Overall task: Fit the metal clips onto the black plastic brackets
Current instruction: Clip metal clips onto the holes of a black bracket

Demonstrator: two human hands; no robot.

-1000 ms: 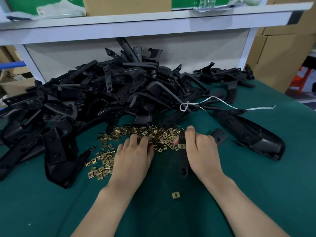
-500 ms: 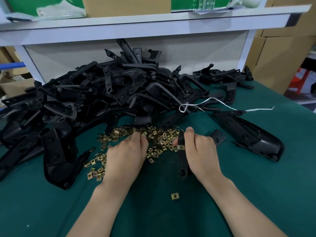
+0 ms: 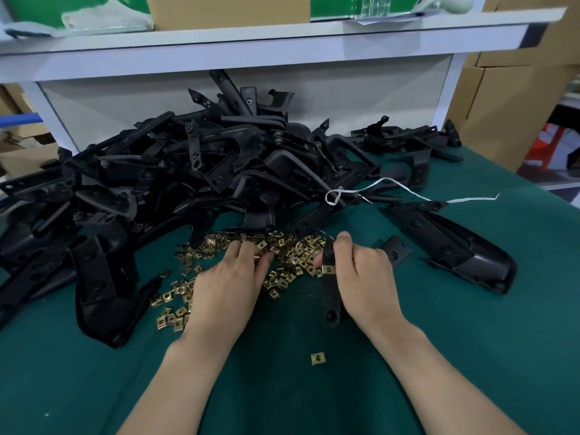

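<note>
Right hand (image 3: 364, 277) gripping bracket (image 3: 331, 296), one clip (image 3: 328, 270) sitting beside its thumb. Left hand (image 3: 226, 284) digging in clip pile (image 3: 292, 252) ahead; can't tell if pinching one. Risk: grabbing two, clip seating crooked.

The left hand (image 3: 226, 287) buries its fingertips among the metal clips (image 3: 282, 249), hiding whether they pinch one, the right hand (image 3: 364, 277) covers part of its bracket (image 3: 331, 304), and the bracket pile (image 3: 157, 183) runs off the left edge.

Right hand (image 3: 364, 277) grips a bracket (image 3: 331, 301); left hand (image 3: 226, 284) touches the clip pile (image 3: 293, 254).
</note>
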